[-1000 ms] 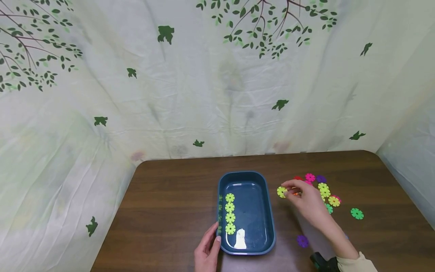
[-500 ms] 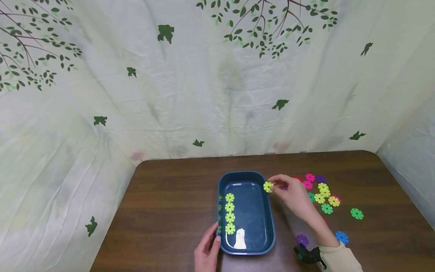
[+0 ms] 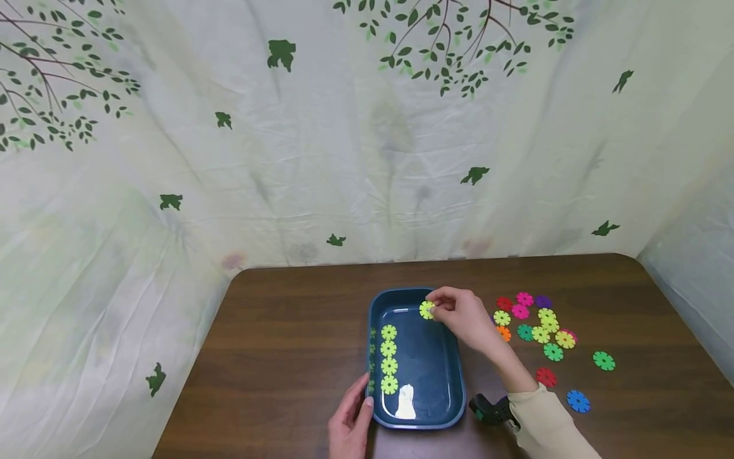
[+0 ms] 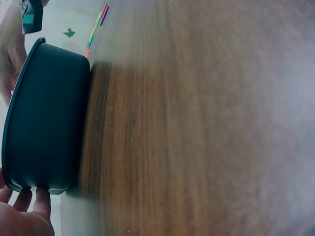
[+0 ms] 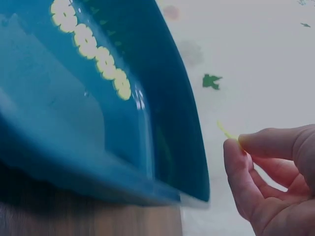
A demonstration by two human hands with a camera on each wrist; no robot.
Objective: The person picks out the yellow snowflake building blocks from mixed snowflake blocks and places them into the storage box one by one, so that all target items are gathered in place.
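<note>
Thumb and fingertips of my right hand [image 3: 467, 317] pinch a yellow flower-shaped disc [image 3: 426, 310] over the far right part of a blue tray [image 3: 415, 422]. Seen edge-on in the right wrist view, the yellow disc [image 5: 225, 130] sticks out from the fingertips. Inside the tray, along its left side, several yellow flower discs [image 3: 388, 349] lie in a straight column. My left hand [image 3: 350, 417] grips the tray's near left side at the rim. The left wrist view has those fingers [image 4: 42, 204] against the tray's outer wall [image 4: 47, 118].
Right of the tray, several loose flower discs [image 3: 541, 335] in yellow, green, pink, red, orange and purple lie on the brown table [image 3: 292, 357]. A red disc [image 3: 546, 377] and a blue disc [image 3: 578, 401] lie nearer. A leaf-printed cloth [image 3: 344, 159] hangs behind the table.
My right hand has carried the yellow disc leftward from beside the loose discs, across the tray's right rim, to above its far right part. The left hand and tray have stayed put.
</note>
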